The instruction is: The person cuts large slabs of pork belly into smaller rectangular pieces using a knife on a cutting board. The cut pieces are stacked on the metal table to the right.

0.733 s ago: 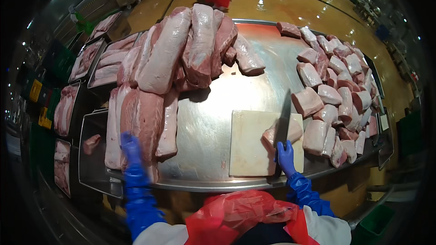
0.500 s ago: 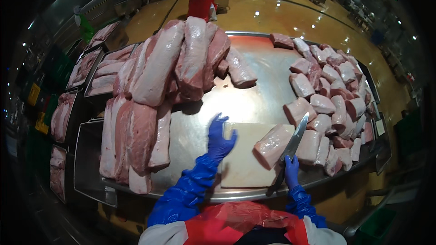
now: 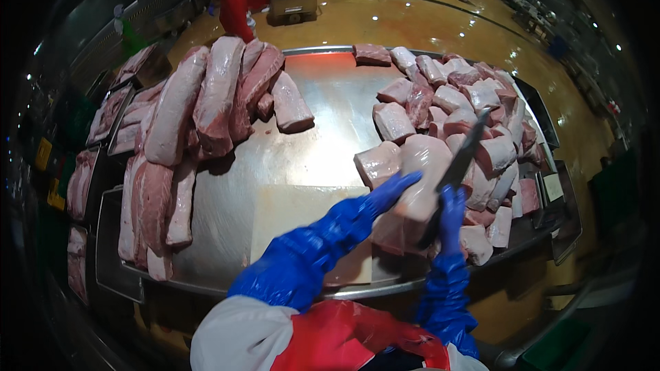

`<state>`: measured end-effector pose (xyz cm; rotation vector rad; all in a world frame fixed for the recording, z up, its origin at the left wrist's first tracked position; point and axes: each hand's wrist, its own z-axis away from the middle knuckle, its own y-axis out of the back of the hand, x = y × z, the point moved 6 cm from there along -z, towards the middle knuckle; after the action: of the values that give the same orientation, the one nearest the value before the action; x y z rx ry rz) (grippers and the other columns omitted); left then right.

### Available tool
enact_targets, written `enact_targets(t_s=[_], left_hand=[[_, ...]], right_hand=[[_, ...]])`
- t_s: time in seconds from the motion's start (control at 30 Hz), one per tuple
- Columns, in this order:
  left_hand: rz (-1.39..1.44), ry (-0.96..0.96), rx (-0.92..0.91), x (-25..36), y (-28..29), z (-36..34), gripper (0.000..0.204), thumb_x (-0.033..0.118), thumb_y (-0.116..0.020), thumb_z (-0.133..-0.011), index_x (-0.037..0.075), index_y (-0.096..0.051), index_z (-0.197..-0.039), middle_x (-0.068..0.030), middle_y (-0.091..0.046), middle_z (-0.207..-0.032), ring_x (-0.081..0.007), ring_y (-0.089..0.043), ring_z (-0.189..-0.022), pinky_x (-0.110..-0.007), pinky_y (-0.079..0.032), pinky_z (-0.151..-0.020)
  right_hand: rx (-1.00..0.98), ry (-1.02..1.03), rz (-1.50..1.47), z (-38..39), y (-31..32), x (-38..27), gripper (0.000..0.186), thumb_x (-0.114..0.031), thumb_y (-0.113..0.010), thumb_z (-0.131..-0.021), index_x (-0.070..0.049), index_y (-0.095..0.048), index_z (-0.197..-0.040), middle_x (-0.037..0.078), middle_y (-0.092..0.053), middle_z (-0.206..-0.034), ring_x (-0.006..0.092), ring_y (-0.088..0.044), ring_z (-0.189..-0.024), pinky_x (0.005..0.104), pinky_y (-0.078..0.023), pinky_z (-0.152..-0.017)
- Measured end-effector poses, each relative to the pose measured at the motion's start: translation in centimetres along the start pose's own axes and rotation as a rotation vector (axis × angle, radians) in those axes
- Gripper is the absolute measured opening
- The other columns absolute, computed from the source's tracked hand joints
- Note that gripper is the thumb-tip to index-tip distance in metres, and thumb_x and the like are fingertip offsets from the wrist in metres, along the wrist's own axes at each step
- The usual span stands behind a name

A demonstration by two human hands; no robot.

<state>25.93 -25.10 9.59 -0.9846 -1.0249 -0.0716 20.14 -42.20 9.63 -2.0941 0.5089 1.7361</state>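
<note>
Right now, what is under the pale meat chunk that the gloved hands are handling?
Under the pale pink meat chunk lies the cream rectangular cutting board on the steel table. The board's right part is covered.

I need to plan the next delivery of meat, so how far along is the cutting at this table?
Done: a pile of cut chunks covers the table's right side. In hand: the left hand lifts a pale chunk above the cutting board, while the right hand holds a knife. Left: long uncut slabs stacked on the left, roughly half the meat.
</note>
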Motion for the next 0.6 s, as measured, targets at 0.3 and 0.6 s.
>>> enact_targets(t_s=[0.3,0.6], left_hand=[[-1.237,-0.150,0.979,5.8,23.4,-1.3,0.099,0.061,-0.079,-0.066,0.004,-0.044,-0.139,-0.0284,-0.050,-0.134,-0.0406,-0.048,-0.127,-0.052,-0.036,-0.108],[-1.569,0.279,1.494,27.3,45.8,-2.5,0.119,0.060,-0.074,-0.071,0.017,-0.005,-0.158,-0.0326,-0.024,-0.153,-0.0487,-0.036,-0.136,-0.055,-0.035,-0.108]], right_hand=[[-0.021,-0.269,0.180,3.3,8.4,1.4,0.027,-0.024,-0.055,-0.101,-0.002,-0.051,-0.114,0.001,-0.051,-0.067,0.0111,-0.045,-0.046,0.0276,-0.039,-0.041],[-0.268,-0.770,0.114,16.8,-7.6,5.5,0.056,-0.010,-0.062,-0.096,-0.001,-0.035,-0.143,0.005,-0.057,-0.075,0.0113,-0.056,-0.056,0.0299,-0.050,-0.049]])
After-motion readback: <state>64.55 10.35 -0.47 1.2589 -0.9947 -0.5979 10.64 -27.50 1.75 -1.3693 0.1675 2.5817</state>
